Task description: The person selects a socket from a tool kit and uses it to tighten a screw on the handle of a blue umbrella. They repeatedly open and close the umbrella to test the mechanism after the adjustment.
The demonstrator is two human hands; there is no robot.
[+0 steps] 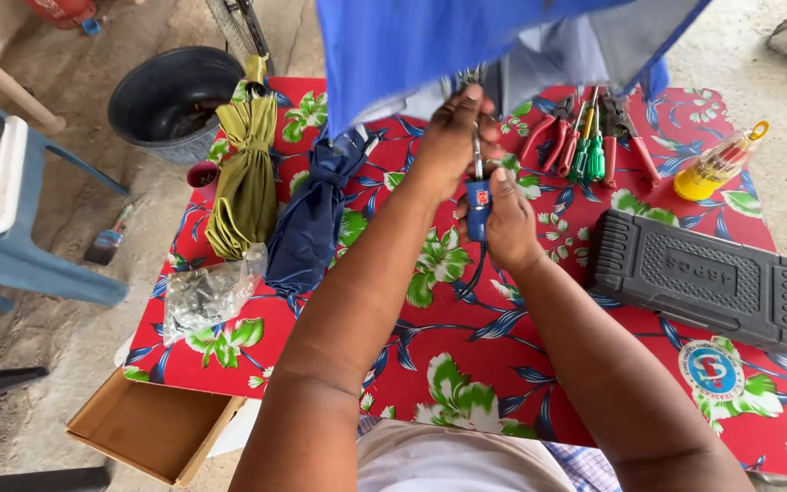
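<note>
An open blue umbrella (430, 41) is held up over the table, its canopy filling the top of the view. My left hand (453, 132) grips the metal shaft just under the canopy. My right hand (507, 223) is closed around the blue handle (477, 210) lower on the same shaft, with a dark strap hanging from it. Both hands are above the red flowered tablecloth (466, 364).
A folded olive umbrella (246, 173) and a folded navy umbrella (313, 219) lie at the left, beside a clear bag of parts (207, 296). Pliers and screwdrivers (585, 141), a yellow screwdriver set (714, 169), and a grey tool case (699, 278) sit right. Black basin (175, 96), blue chair (20, 228), cardboard box (152, 428).
</note>
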